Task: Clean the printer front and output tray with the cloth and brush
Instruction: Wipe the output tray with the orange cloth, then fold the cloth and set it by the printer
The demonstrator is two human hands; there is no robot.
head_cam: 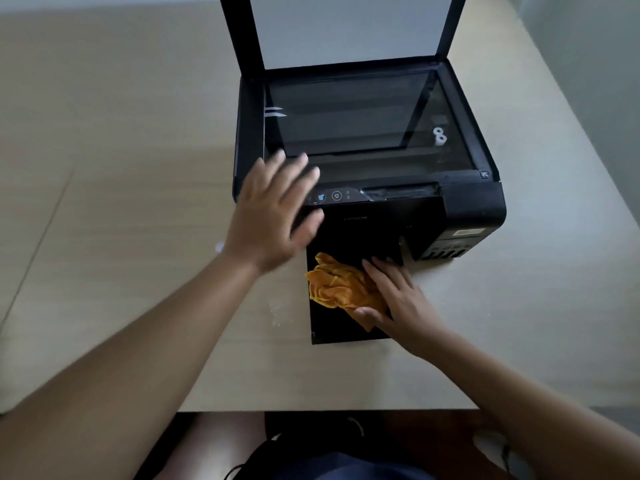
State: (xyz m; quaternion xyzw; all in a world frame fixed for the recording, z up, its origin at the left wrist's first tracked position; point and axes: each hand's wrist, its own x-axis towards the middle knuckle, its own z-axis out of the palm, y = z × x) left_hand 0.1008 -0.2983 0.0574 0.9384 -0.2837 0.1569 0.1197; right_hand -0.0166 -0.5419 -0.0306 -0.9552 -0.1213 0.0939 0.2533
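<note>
Mid tray wipe, by judgement: pressing bunched cloth onto tray at 6 o'clock of printer with straight-fingered right hand. Hovering left hand open, fingers spread, blurred, at 10 o'clock of cloth, gripping nothing. Next likely needs sweeping toward tray's bare 7 o'clock end, then finding brush, not in sight.

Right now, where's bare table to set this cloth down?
Left of the black printer, the beige wooden table is bare; a smaller patch lies right of the black output tray. Crowded: that tray, with the crumpled orange cloth under the right hand, and the printer front under the left hand.
</note>
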